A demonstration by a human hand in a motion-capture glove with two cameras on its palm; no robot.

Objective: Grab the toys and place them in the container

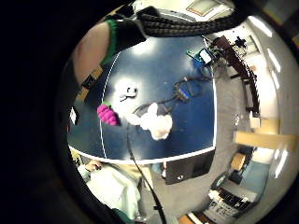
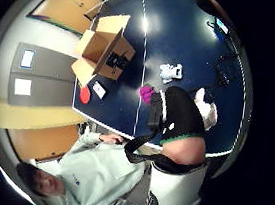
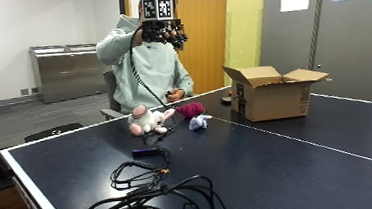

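My gloved right hand (image 3: 164,33) hangs high above the near edge of the dark blue table (image 3: 292,176), in front of the person's head, fingers loosely curled and holding nothing. Below it lie three toys: a white plush bunny with pink feet (image 3: 148,120) (image 1: 156,123) (image 2: 206,108), a magenta plush (image 3: 191,109) (image 1: 107,115) (image 2: 146,92) and a small white toy (image 3: 199,121) (image 1: 127,90) (image 2: 171,72). The open cardboard box (image 3: 270,98) (image 2: 106,51) stands to the right of the toys, flaps up.
Black cables (image 3: 146,188) and a small black adapter (image 3: 147,151) lie on the table on the camera's side of the toys. A red disc (image 2: 85,94) lies beside the box. The bare left hand (image 3: 174,93) rests at the table edge.
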